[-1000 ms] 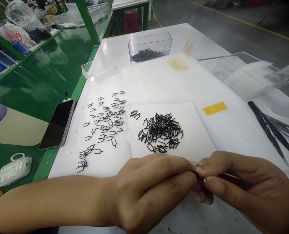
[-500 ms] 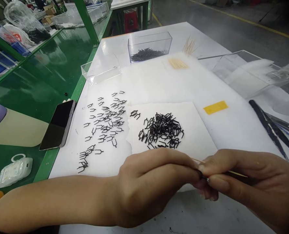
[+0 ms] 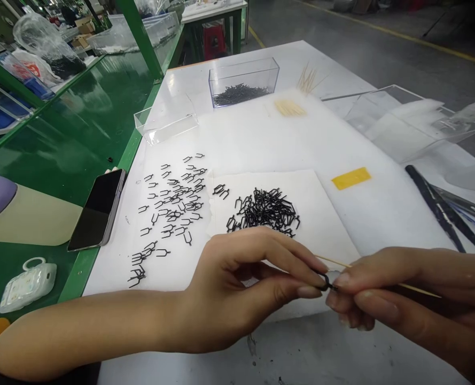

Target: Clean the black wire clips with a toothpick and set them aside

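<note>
Black part [image 3: 327,284] pinched two-handed
Gripped by left hand [image 3: 233,305] at nine o'clock, by right hand [image 3: 429,321] (stick [image 3: 333,261] held too) at three.

Fingers [image 3: 297,267] partly hide small black piece [image 3: 328,283].

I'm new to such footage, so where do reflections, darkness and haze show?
Head view: pale reflections on the green surface; head view: top right corner almost black; head view: pale sticks hazy, black part at left fingers too small for detail.
</note>
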A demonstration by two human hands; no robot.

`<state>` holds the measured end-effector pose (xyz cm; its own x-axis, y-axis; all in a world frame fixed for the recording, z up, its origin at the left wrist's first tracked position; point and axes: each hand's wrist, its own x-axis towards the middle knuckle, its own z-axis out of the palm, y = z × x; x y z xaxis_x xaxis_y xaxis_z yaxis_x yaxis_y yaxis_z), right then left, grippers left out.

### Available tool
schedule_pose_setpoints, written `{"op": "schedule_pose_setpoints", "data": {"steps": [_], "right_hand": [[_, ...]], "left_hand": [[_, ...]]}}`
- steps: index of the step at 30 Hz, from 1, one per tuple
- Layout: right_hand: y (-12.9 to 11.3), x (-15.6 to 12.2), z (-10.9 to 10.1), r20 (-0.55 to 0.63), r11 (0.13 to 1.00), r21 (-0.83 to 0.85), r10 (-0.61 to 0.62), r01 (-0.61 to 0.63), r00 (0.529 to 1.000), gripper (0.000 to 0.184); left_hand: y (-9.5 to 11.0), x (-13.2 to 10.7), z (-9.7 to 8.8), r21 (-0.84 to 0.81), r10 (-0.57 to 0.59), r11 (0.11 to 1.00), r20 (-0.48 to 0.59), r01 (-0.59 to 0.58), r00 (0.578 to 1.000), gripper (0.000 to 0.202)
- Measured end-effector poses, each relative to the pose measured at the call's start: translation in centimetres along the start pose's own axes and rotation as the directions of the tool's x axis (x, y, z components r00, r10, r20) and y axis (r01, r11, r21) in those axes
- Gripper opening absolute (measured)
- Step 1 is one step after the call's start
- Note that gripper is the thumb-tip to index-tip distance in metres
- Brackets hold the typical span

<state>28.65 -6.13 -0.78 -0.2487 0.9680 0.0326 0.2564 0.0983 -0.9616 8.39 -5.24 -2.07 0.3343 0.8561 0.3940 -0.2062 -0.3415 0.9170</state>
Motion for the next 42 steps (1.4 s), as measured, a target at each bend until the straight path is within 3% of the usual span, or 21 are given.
{"op": "schedule_pose_setpoints", "data": {"steps": [4,12,19,30,42], "right_hand": [[0.0,-0.1,0.0,0.015,0.998,0.017,-0.056,0.056,0.998,0.002],[0.6,-0.3,-0.2,0.071,0.992,-0.028,-0.122,0.124,0.990,0.011],[0.4,0.0,-0.1,0.067,0.993,-0.031,-0.112,0.115,0.991,0.008],[1.0,-0.6,0.9,-0.008,0.998,0.049,-0.036,0.036,0.999,0.011],[1.0,-0.9,1.1,-0.013,0.994,0.106,-0.003,0.004,1.000,0.018]], "left_hand": [[0.0,-0.1,0.0,-0.059,-0.016,0.998,0.030,0.018,0.999,0.006],[0.2,-0.2,0.1,-0.123,-0.093,0.988,0.041,0.097,0.995,0.005],[0.2,-0.2,0.1,-0.148,-0.079,0.985,0.037,0.084,0.996,0.005],[0.0,0.0,0.1,0.009,-0.007,1.000,0.038,0.007,0.999,0.002],[0.1,-0.1,0.2,0.021,-0.005,1.000,0.031,0.004,1.000,0.004]]}}
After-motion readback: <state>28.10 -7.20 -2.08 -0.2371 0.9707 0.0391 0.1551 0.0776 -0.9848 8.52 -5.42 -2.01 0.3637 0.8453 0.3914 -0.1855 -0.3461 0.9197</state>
